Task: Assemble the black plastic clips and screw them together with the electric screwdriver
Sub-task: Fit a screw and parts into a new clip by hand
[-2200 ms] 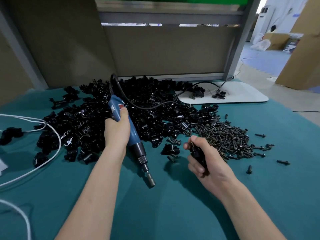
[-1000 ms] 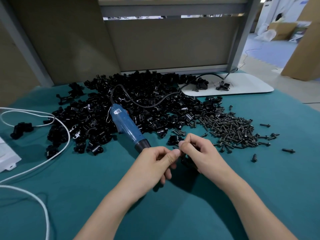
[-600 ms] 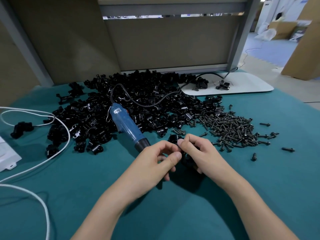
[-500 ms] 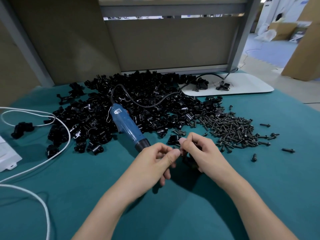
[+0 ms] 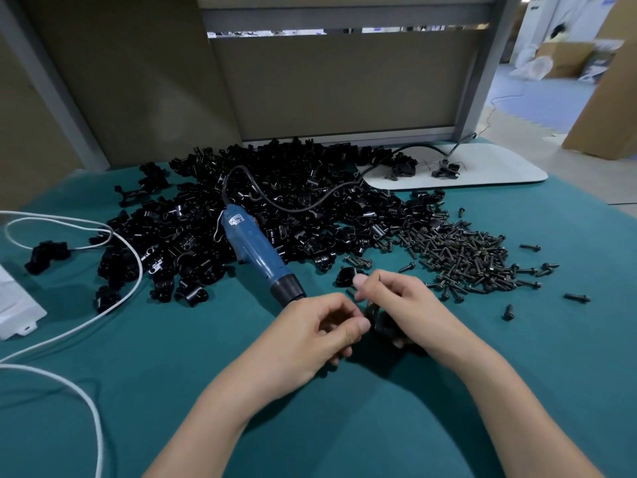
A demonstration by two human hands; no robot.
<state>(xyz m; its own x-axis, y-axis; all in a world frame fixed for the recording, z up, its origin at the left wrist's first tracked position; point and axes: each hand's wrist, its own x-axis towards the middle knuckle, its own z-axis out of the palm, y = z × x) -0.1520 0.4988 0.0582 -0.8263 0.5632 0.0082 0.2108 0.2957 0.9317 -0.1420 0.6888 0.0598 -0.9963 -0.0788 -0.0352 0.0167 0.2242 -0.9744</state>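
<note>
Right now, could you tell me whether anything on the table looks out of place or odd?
A few stray screws lie apart, right of the screw pile; otherwise nothing looks damaged or spilled.

You get open teal cloth (image 5: 206,374) near you and far right. Ahead the blue screwdriver (image 5: 255,253), clip heap (image 5: 310,201) and screw pile (image 5: 465,257) block the way; a white cable (image 5: 86,315) loops across the left.

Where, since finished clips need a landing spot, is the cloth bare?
Bare cloth lies right of the right hand, nearer than the screw pile; more lies between the white cable and the left hand, nearer than the electric screwdriver. Crowded: the clip heap at the back, and the held clip between both hands.
</note>
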